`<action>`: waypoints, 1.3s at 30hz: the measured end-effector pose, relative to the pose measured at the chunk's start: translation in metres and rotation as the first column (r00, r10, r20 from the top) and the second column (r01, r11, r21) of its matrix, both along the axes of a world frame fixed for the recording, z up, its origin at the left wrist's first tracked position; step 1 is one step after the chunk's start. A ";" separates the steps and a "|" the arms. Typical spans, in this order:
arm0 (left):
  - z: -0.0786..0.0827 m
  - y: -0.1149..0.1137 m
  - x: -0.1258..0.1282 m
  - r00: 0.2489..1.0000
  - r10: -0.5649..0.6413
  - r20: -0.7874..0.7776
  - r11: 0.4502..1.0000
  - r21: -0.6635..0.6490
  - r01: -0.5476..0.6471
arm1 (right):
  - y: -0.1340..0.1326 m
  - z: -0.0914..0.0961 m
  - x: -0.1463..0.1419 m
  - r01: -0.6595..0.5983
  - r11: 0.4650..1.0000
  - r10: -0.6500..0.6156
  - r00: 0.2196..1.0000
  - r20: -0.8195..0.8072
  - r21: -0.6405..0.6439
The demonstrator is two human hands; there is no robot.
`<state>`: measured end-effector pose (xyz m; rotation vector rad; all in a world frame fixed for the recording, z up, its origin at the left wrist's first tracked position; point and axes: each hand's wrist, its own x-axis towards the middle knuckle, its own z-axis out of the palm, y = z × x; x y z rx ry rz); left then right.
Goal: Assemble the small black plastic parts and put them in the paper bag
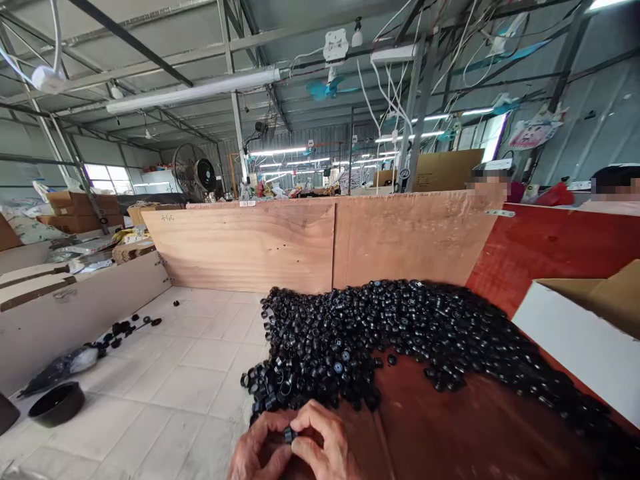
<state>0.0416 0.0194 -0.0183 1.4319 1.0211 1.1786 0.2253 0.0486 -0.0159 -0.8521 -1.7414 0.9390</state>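
At the bottom edge of the view my left hand [257,450] and my right hand [323,443] meet with fingers pinched together on one small black plastic ring part [288,435]. Just beyond them lies a large heap of many similar small black ring parts [400,333], spread over the tiled worktop [190,373] and a reddish-brown board [450,433]. The heap's near edge almost touches my fingers. Only the knuckles and fingertips of both hands show; the wrists are cut off.
A plywood wall [320,243] closes the back, a white side board [75,313] the left. A black bowl [57,403], a dark bag [63,365] and a few loose black parts [123,328] lie at left. A cardboard box [585,333] stands right. Two people sit behind the wall.
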 end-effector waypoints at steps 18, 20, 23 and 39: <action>0.016 -0.012 0.001 0.993 0.073 -0.092 0.994 0.089 -0.065 | -0.015 0.025 0.011 0.015 0.999 -0.010 0.988 0.152 -0.035; 0.017 -0.013 0.001 0.992 0.077 -0.095 0.993 0.098 -0.068 | -0.015 0.029 0.012 -0.020 0.996 0.033 0.988 0.149 -0.088; 0.019 -0.014 0.001 0.979 0.078 -0.187 0.985 0.166 -0.046 | -0.013 0.030 0.012 -0.007 0.992 0.028 0.985 0.170 -0.123; 0.013 -0.011 0.001 1.000 0.020 -0.021 0.998 0.056 -0.019 | -0.015 0.034 0.017 -0.020 0.999 0.026 0.992 0.124 -0.051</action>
